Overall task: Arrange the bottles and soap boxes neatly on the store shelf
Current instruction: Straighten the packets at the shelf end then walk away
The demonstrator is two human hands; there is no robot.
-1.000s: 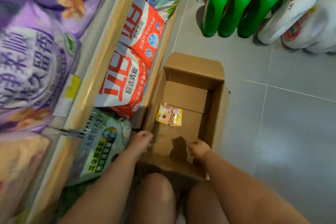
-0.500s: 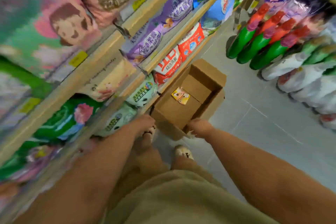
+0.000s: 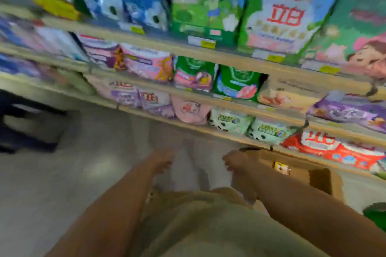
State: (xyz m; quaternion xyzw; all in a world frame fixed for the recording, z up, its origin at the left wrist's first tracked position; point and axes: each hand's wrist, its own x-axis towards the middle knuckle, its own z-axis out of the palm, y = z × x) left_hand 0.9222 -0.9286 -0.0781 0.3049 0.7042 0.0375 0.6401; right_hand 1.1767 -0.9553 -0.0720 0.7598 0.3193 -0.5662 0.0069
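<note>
Standing over the cardboard box beside the store shelf, both arms stretched down in front of me.

My left grip hangs over the grey floor, fingers loose and holding nothing, apart from the box. My right grip is at the box's near corner with fingers bent, but the blur keeps me from telling whether it has hold of the cardboard. A small yellow soap box lies inside the open box. The box sits on the floor just below the lowest shelf, where red detergent bags lie next to pale green ones. The upper shelves hold more bags in purple, pink, green and blue.
</note>
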